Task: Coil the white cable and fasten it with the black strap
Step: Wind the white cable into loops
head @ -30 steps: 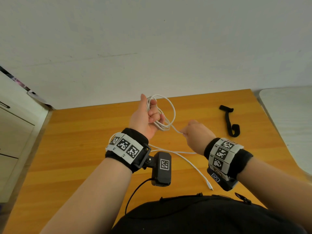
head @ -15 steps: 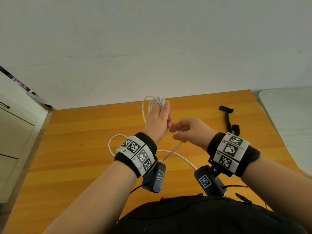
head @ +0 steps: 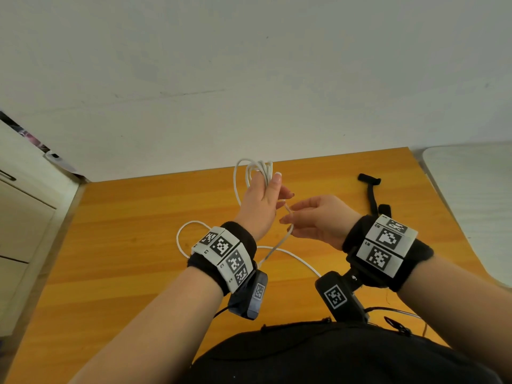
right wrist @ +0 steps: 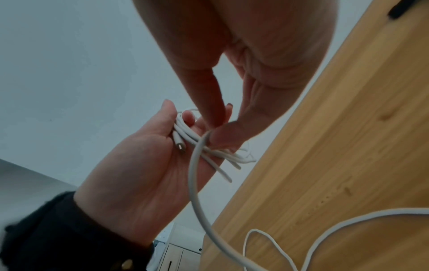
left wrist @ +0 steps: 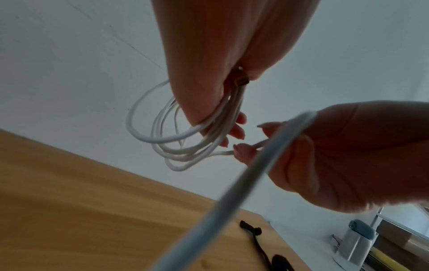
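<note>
My left hand point(head: 273, 189) is raised above the wooden table point(head: 133, 245) and holds several loops of the white cable point(head: 257, 167) between thumb and fingers. In the right wrist view the loops and one plug point(right wrist: 180, 145) lie across its fingers point(right wrist: 195, 128). My right hand point(head: 289, 214) is just to the right of it, pinching a strand of the cable point(right wrist: 194, 174) between thumb and forefinger. The loose tail point(head: 182, 239) trails down onto the table. The black strap point(head: 372, 195) lies flat at the far right, untouched.
A white wall runs behind the table's far edge. A white surface point(head: 471, 206) adjoins the table on the right and a pale cabinet point(head: 22, 217) stands at the left. Black wrist cameras point(head: 340, 297) hang below both wrists.
My left hand has turned from a curled fist to fingers pointing up with the loops. The right hand has swung left and up, bringing its strand to the left hand's fingers.
</note>
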Available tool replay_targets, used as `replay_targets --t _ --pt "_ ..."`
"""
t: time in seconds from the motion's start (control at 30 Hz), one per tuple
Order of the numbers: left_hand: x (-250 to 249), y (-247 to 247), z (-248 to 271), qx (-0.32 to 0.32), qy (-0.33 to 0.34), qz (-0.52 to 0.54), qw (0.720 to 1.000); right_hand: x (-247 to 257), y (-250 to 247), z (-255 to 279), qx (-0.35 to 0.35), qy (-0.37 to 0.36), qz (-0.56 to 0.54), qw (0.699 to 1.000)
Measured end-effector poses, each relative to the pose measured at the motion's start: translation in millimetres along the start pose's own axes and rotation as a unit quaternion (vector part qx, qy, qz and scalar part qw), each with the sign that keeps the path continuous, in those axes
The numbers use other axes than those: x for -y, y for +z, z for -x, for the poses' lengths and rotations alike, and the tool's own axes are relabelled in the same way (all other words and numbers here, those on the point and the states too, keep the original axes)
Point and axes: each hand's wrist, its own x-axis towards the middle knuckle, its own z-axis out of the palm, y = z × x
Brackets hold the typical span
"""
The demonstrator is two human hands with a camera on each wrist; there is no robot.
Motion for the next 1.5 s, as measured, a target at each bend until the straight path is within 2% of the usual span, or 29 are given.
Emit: replay_targets --t 0.1,0.2,0.27,0.47,0.67,0.77,0.87,0.97,1.1,1.3,1.4,1.5 --pt "0.7 -0.2 -0.6 0.002 0.008 -0.008 1.000 -1.5 -0.3 -1.2 -0.011 0.000 0.065 0.998" --pt "-0.6 0.6 -1.1 0.010 0.024 -0.017 1.000 -4.4 -0.6 -3.6 -0.045 -0.031 0.162 0.985" --pt "-2.4 2.2 -0.9 0.018 0.029 -0.020 0.999 -5.2 0.6 -2.9 -0.042 -0.041 0.189 0.980" --pt "-1.6 6.4 1.6 0.033 0.044 -0.061 0.997 -9.7 2.0 0.0 0.037 -0.019 0.162 0.986" --pt "2.1 6.6 1.9 0.041 0.050 -0.130 0.989 -12.2 -7.1 -3.2 -0.049 -0.075 0.133 0.987" --pt "7.4 5.7 0.3 0.058 0.050 -0.197 0.977 -11.4 -9.1 -2.1 -0.048 -0.094 0.100 0.989" --pt "9.1 6.5 0.5 0.078 0.039 -0.253 0.964 -7.6 -10.6 -0.4 -0.023 -0.078 0.072 0.994" --pt "11.8 4.1 -0.7 0.097 0.000 -0.233 0.967 -2.7 -15.8 -0.7 0.038 -0.038 0.034 0.998" --pt "14.2 2.9 0.2 0.119 -0.046 -0.244 0.961 0.4 -21.1 -3.0 0.070 -0.042 0.033 0.996" --pt "9.0 -5.1 -7.4 0.066 -0.025 -0.237 0.969 -0.3 -19.2 -7.3 0.044 -0.025 0.112 0.992" --pt "1.5 -8.8 -9.3 0.037 -0.004 -0.213 0.976 -2.8 -20.1 -8.0 0.088 0.013 0.168 0.982" --pt "-2.6 -12.6 -11.5 0.017 0.005 -0.193 0.981 -6.8 -21.5 -5.7 0.157 0.037 0.255 0.953"
